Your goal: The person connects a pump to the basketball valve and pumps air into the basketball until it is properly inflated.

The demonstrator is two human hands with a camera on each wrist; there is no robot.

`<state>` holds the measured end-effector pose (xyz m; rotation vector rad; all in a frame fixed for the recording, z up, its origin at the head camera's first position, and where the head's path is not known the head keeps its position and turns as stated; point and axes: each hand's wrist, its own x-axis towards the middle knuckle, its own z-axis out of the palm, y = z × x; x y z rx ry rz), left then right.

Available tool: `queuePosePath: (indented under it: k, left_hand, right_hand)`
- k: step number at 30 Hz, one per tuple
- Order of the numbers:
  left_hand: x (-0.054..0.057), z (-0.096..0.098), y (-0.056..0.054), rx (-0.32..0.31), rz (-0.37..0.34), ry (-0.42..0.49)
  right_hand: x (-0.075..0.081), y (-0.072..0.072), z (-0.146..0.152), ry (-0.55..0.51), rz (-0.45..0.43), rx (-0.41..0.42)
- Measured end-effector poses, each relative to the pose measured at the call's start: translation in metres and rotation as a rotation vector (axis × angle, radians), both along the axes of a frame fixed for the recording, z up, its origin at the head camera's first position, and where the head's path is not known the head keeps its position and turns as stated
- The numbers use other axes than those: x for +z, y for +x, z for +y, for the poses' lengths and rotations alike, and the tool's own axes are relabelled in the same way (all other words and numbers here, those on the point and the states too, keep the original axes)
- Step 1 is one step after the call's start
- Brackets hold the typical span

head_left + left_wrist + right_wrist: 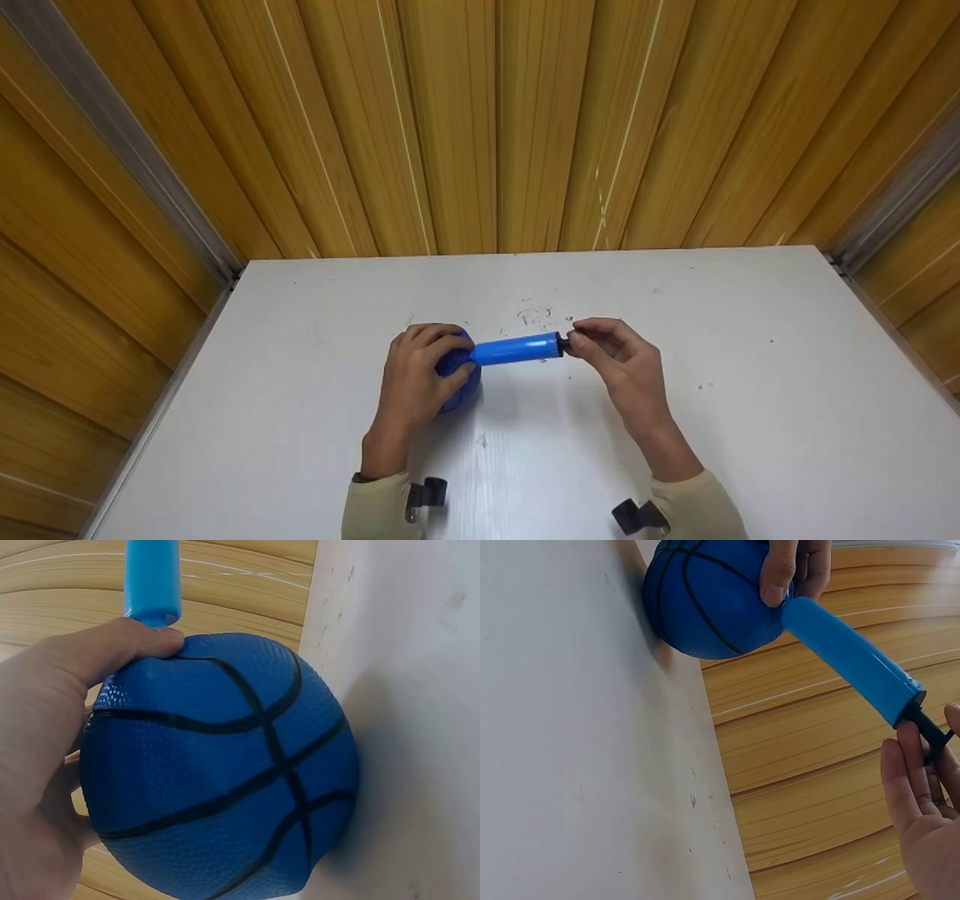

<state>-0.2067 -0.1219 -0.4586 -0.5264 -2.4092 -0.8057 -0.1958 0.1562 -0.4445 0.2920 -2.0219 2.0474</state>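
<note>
A small blue basketball with black lines sits on the white table, its surface slightly dented at the lower right in the left wrist view. My left hand grips it from above and behind, thumb beside the spot where a blue hand pump meets the ball. The pump's barrel points rightward, held above the tabletop, and its tip is hidden at the ball. At the far end, my right hand pinches the black T-shaped handle between thumb and fingers, with a short length of black rod showing outside the barrel.
The white table carries scattered dark scuffs beyond the pump. Wood-patterned panels rise behind the table's far edge and at both sides. Each sleeve has a black wrist mount near its cuff.
</note>
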Motion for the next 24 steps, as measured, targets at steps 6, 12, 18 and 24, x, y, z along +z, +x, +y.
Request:
queuePosePath:
  k: [6, 12, 18, 24]
  left_hand:
    - [-0.0017, 0.0017, -0.0014, 0.016, 0.031, -0.008]
    - [-0.0034, 0.0013, -0.0022, 0.005, 0.012, -0.01]
    - [-0.0064, -0.0013, -0.0024, -0.017, -0.071, -0.035]
    - [-0.0098, -0.0006, -0.0046, -0.012, -0.004, -0.001]
  right_hand:
    - [-0.0018, -0.0013, 0.0018, 0.014, -0.007, -0.002]
    - [-0.002, -0.0023, 0.0039, -0.005, -0.01, -0.001]
    - [-0.003, -0.0035, 0.006, -0.017, -0.021, -0.017]
    - [-0.0016, -0.0039, 0.0059, -0.014, -0.03, 0.0]
